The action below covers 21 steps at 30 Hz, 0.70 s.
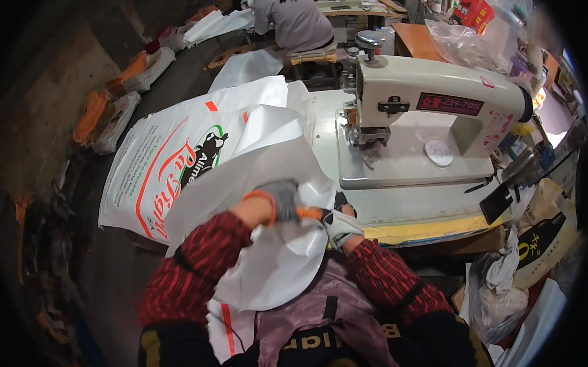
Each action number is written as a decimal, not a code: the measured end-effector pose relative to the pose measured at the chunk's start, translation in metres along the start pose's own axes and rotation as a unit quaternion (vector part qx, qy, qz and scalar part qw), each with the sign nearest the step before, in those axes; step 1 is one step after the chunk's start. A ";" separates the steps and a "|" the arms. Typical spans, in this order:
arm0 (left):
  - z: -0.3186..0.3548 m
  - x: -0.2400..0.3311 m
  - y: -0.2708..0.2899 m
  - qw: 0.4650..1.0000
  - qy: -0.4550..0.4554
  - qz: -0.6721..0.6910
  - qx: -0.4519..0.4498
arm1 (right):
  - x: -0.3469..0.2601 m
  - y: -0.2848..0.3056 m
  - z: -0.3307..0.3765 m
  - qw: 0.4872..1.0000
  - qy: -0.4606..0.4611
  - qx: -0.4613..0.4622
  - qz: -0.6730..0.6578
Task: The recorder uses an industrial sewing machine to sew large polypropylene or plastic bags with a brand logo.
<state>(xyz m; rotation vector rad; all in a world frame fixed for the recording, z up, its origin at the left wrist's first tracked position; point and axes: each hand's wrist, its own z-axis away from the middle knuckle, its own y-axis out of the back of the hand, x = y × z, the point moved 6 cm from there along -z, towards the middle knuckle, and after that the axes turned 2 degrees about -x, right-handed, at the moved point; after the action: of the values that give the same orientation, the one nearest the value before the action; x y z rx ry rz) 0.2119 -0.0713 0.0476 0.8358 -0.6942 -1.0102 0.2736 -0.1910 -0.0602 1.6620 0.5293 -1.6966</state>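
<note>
My left hand (279,199), in a grey glove with an orange cuff, is over a translucent white plastic liner (236,168). Motion blurs its fingers. Close beside it, my right hand (343,229) in a white and grey glove has its fingers curled. A small orange piece (312,213) shows between the hands; its kind is unclear. Under and left of the liner, a stack of white printed sacks (146,159) with red and green print lies on the bench. The liner's lower part (284,267) hangs over my lap, above a mauve apron (302,313).
A cream industrial sewing machine (433,81) stands right of the sacks on a white table (397,210) with a yellow front edge. A black phone (496,203) is at its right corner. Ahead sits another person (293,22). Bundled sacks (118,116) lie along the left.
</note>
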 end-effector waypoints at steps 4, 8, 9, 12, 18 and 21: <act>-0.098 -0.169 0.043 0.879 -0.095 0.234 0.404 | -0.022 -0.007 0.001 0.984 0.162 0.016 0.070; -0.011 -0.155 0.121 0.791 0.255 0.298 0.469 | 0.008 0.044 0.029 0.978 0.151 0.077 0.119; -0.007 -0.154 0.117 0.792 0.257 0.298 0.466 | 0.007 0.047 0.032 0.968 0.187 0.088 0.143; -0.014 -0.135 0.101 0.584 0.100 0.677 0.435 | 0.006 0.052 0.024 0.939 0.251 0.107 0.209; -0.050 -0.083 0.130 0.489 -0.169 0.784 0.344 | -0.025 0.009 0.051 0.991 0.129 -0.018 0.004; -0.107 -0.080 0.092 0.792 -0.043 0.499 0.350 | 0.040 0.018 0.078 0.986 -0.127 -0.079 0.074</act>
<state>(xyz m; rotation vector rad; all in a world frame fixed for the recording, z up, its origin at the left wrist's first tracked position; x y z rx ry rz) 0.3099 0.0574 0.0622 0.8618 -1.4292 0.2198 0.2349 -0.2663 -0.0884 1.3158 0.3970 -1.6794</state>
